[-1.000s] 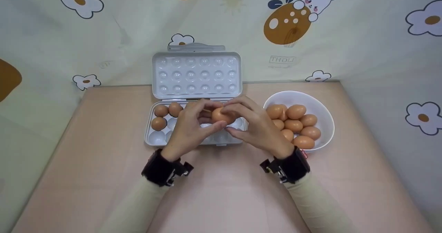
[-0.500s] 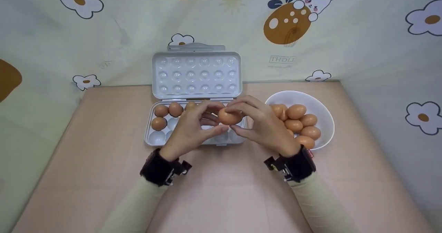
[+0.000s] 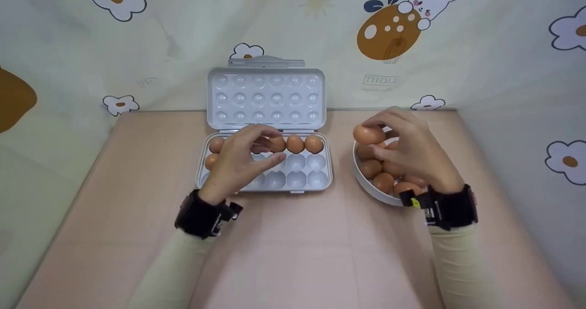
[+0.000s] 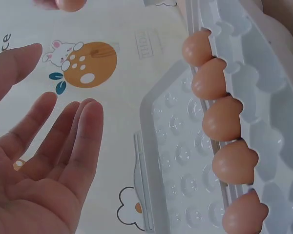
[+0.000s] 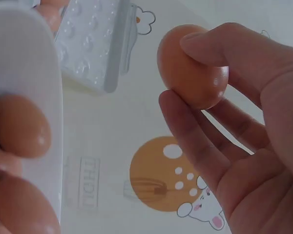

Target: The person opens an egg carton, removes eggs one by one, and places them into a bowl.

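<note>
The right hand (image 3: 412, 149) is pinching a brown egg (image 3: 368, 134) between thumb and fingertips, holding it just above the left rim of the white bowl (image 3: 366, 185) near the counter's right edge; the right wrist view is showing the fingers (image 5: 219, 44) curled over the egg's top and the thumb pressing beneath it. The left hand (image 3: 240, 160) is hovering with its fingers relaxed and spread, holding nothing, over the left half of the grey egg tray (image 3: 316, 181), which is sitting toward the counter's far edge, at its middle. In the left wrist view the palm is facing up and bare, fingers (image 4: 83, 141) straight.

The tray's far row is carrying brown eggs (image 3: 295, 143) side by side, some hidden behind the left hand; one more egg (image 3: 211, 160) is lying in the middle row at the tray's left end. The cups at the right of the two nearer rows are showing bare plastic. The tray's hinged lid (image 3: 267, 97) is standing open, leaning against the backdrop at the counter's far edge.

The bowl is holding a pile of brown eggs (image 3: 383, 181) under the right hand. Both wrists are wearing black straps, with pale sleeves (image 3: 458, 263) running back toward the counter's near edge. The pink counter (image 3: 297, 254) is meeting a cloth backdrop (image 3: 160, 39) printed with flowers, eggs and a rabbit.
</note>
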Motion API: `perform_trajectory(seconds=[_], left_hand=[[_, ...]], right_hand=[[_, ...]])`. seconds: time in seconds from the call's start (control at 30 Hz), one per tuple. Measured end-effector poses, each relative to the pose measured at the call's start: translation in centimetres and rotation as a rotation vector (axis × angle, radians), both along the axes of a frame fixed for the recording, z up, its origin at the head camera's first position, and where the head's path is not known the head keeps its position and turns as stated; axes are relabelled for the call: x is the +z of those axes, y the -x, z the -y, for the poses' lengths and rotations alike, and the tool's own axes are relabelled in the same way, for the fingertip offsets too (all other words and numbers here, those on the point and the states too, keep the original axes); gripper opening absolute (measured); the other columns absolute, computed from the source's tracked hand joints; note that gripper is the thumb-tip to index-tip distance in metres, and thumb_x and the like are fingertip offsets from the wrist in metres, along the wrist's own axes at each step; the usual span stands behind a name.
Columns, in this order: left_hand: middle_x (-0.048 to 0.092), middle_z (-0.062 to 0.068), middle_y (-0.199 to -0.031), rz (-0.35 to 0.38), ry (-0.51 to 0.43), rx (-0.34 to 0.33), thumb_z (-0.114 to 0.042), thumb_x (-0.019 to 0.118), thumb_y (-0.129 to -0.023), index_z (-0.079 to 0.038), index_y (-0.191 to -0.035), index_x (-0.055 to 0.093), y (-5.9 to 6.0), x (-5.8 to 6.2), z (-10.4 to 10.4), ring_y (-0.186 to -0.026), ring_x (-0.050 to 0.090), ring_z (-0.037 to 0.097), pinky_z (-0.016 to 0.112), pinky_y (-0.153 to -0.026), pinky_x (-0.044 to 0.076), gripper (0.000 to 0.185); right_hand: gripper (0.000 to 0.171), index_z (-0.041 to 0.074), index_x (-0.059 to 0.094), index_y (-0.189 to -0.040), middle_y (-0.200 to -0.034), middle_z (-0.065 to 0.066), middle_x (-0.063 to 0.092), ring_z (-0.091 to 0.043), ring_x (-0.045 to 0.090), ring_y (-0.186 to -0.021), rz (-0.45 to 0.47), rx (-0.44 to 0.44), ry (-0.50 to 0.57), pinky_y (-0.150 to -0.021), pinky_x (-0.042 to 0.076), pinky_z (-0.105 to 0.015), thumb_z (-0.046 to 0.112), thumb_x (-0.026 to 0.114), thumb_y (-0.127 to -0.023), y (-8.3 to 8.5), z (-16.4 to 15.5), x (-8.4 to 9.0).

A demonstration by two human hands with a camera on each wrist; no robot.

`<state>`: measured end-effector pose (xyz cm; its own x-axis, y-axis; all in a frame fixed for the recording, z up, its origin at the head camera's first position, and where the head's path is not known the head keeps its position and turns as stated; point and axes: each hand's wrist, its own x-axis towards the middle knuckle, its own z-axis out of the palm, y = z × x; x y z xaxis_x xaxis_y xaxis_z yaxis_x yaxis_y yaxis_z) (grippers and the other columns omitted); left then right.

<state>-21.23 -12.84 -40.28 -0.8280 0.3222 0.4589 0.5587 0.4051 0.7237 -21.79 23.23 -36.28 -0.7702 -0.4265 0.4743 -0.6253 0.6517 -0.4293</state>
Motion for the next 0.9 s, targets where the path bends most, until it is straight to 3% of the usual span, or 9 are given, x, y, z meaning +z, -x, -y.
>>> perform_trajectory(seconds=[0.17, 0.33, 0.57, 0.9], left_hand=[[0.072, 0.003, -0.114, -0.036, 0.067, 0.048, -0.019, 0.088, -0.089, -0.01, -0.124, 0.071, -0.1, 0.3, 0.5, -0.103, 0.072, 0.019, 0.029, -0.088, 0.061, 0.039], [0.072, 0.001, -0.117, -0.029, 0.115, 0.059, -0.021, 0.089, -0.088, -0.014, -0.127, 0.072, -0.2, 0.3, 0.4, -0.104, 0.069, 0.023, 0.035, -0.09, 0.06, 0.043], [0.072, 0.007, -0.12, -0.034, 0.124, 0.033, -0.019, 0.089, -0.088, -0.012, -0.126, 0.072, -0.2, 0.1, 0.0, -0.104, 0.066, 0.025, 0.041, -0.092, 0.059, 0.042], [0.072, -0.001, -0.116, -0.072, 0.129, 0.049, -0.019, 0.089, -0.087, -0.014, -0.122, 0.074, -0.1, 0.1, -0.1, -0.098, 0.063, 0.016, 0.034, -0.086, 0.055, 0.038]], right_hand=[[0.043, 0.02, 0.077, -0.118, -0.111, 0.006, 0.071, -0.014, 0.066, -0.096, 0.088, -0.119, -0.215, -0.085, 0.056, -0.036, 0.004, 0.09, -0.081, 1.3, -2.4, 1.1], [0.041, 0.019, 0.077, -0.115, -0.107, 0.001, 0.07, -0.021, 0.065, -0.094, 0.141, -0.19, -0.395, -0.082, 0.055, -0.043, -0.001, 0.085, -0.081, 3.1, -3.9, 1.7], [0.04, 0.015, 0.077, -0.117, -0.106, -0.003, 0.067, -0.024, 0.064, -0.092, 0.293, -0.188, -0.512, -0.081, 0.058, -0.043, -0.002, 0.086, -0.082, 5.4, -4.5, 1.2], [0.035, 0.026, 0.076, -0.119, -0.104, 0.004, 0.069, -0.023, 0.063, -0.091, 0.358, -0.25, -0.653, -0.078, 0.052, -0.043, 0.012, 0.08, -0.088, 6.6, -4.6, 0.8]])
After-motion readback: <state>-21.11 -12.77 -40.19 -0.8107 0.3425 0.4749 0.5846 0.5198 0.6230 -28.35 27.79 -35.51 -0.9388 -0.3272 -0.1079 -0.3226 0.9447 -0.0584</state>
